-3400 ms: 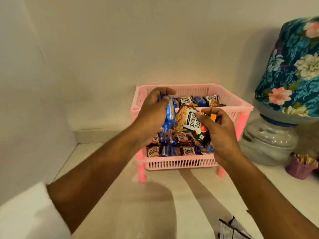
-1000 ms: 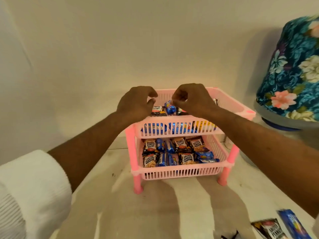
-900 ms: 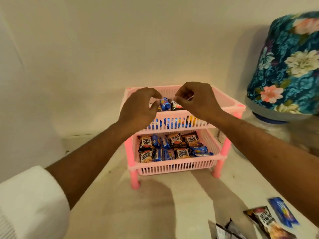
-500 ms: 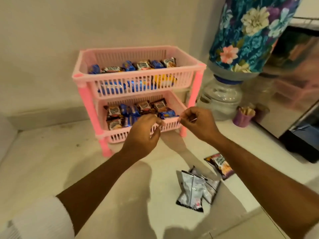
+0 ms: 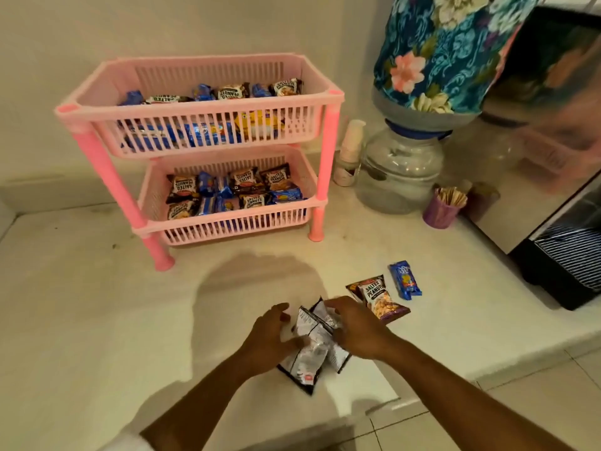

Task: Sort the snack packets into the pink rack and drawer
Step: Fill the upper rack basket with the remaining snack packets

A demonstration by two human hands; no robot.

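Observation:
The pink two-tier rack [image 5: 320,97] stands at the back of the counter, with peanut and blue biscuit packets in its upper tier and in its lower tier [image 5: 227,222]. Near the counter's front edge lies a small pile of face-down silver packets [image 5: 309,356]. My left hand [image 5: 270,333] grips the pile's left side. My right hand [image 5: 354,327] closes over its top right. A salted peanuts packet [image 5: 379,297] and a blue biscuit packet [image 5: 404,279] lie loose just right of my hands.
A water dispenser jar [image 5: 400,170] under a floral cover [image 5: 439,50] stands right of the rack, with a stack of paper cups [image 5: 349,154] and a purple cup of sticks [image 5: 442,208]. A dark appliance [image 5: 566,255] fills the right edge. The counter ends just below my hands.
My hands have come down from the rack's upper tier to the pile of face-down packets on the counter, and my view has dropped and turned right.

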